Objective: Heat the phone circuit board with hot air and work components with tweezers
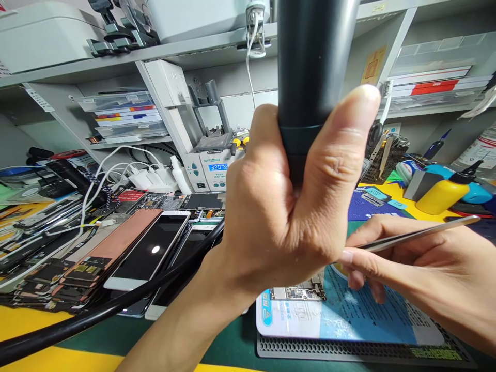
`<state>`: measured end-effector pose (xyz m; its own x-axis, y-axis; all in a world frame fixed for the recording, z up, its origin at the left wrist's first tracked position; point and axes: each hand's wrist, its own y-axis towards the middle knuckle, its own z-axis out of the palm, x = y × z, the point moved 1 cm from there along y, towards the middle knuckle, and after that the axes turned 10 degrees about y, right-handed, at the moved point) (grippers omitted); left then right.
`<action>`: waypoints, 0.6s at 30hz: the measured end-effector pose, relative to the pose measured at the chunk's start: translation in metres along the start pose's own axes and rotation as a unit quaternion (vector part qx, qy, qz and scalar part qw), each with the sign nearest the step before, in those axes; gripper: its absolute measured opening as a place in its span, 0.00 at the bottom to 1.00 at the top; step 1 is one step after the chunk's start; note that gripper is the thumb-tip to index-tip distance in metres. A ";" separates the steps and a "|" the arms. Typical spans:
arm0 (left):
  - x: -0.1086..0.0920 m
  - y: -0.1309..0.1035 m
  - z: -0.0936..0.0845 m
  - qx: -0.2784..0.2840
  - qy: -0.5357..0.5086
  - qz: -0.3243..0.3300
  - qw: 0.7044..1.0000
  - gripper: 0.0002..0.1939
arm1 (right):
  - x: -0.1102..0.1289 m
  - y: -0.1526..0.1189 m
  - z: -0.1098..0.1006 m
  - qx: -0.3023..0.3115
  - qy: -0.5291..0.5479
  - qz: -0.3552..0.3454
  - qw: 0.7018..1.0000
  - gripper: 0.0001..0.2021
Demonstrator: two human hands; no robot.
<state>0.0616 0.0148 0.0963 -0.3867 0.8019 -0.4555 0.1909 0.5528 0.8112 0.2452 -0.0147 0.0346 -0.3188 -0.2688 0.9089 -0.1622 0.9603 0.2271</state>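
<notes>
Holding a thick black tube-shaped tool (315, 62) up high seemed to be my part at that moment. My left hand (267, 206) was wrapped tight around its low end. My right hand (411, 263) had its thumb and fingers pinched on silver metal tweezers (418, 235). Their tips were hidden, so I could not tell if they were apart or together.

The small grey circuit board (298, 293) lay flat on the left part of a white and blue sheet (344, 328), just near my left wrist. The sheet rested on a grey mat with holes (329, 350). A black hose (151, 285) ran on the left, by a white-edged phone (145, 253). A white machine with a blue screen (219, 167) was lit on the far side.

I judged that my next move called for slow, steady hands and a clear look at the tweezer tips.
</notes>
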 end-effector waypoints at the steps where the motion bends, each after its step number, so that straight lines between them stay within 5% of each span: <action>1: 0.002 0.000 0.002 -0.007 -0.001 0.004 1.000 0.17 | 0.000 0.000 0.000 -0.001 0.005 -0.004 1.000 0.10; 6: 0.011 -0.004 0.015 -0.109 -0.017 0.035 0.993 0.18 | 0.000 -0.001 0.000 -0.011 0.008 -0.024 1.000 0.10; 12: 0.012 -0.004 0.017 -0.103 -0.026 0.029 0.994 0.09 | 0.001 0.000 0.001 -0.012 0.006 -0.020 1.000 0.11; 18: 0.014 -0.001 0.016 -0.108 -0.016 0.045 0.993 0.17 | -0.001 -0.002 -0.001 -0.015 -0.010 -0.011 1.000 0.12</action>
<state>0.0703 0.0293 0.0831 -0.3471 0.8542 -0.3870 0.0241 0.4206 0.9069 0.2468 -0.0159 0.0334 -0.3348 -0.2908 0.8963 -0.1416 0.9559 0.2572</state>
